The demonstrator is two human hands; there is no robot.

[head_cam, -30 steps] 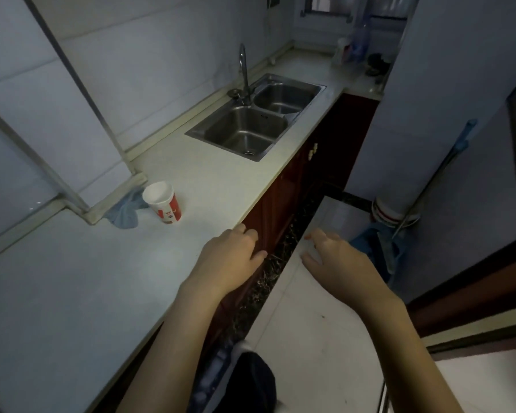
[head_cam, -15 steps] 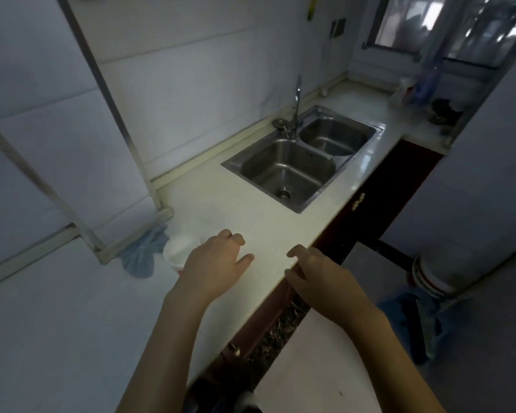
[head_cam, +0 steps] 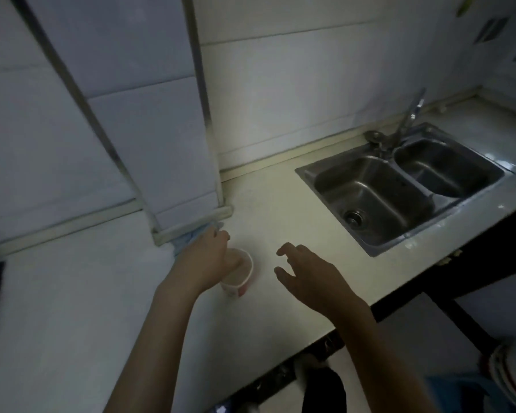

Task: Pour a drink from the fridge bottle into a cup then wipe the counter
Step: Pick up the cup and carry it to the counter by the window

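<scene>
A red-and-white paper cup stands on the pale counter. A blue cloth lies bunched against the base of the wall pillar, just behind the cup. My left hand stretches over the cup's left rim, its bent fingertips at the cloth. The back of the hand hides whether the fingers grip it. My right hand hovers above the counter to the right of the cup, fingers spread and holding nothing. No bottle is in view.
A steel double sink with a tap is set in the counter at the right. A tiled pillar juts out from the wall at the left. Dark cabinet fronts run below the counter edge.
My view has swung left and down onto the counter. Both hands have moved forward; the left one went past the cup to the blue cloth, and the right one now spreads beside the cup.
</scene>
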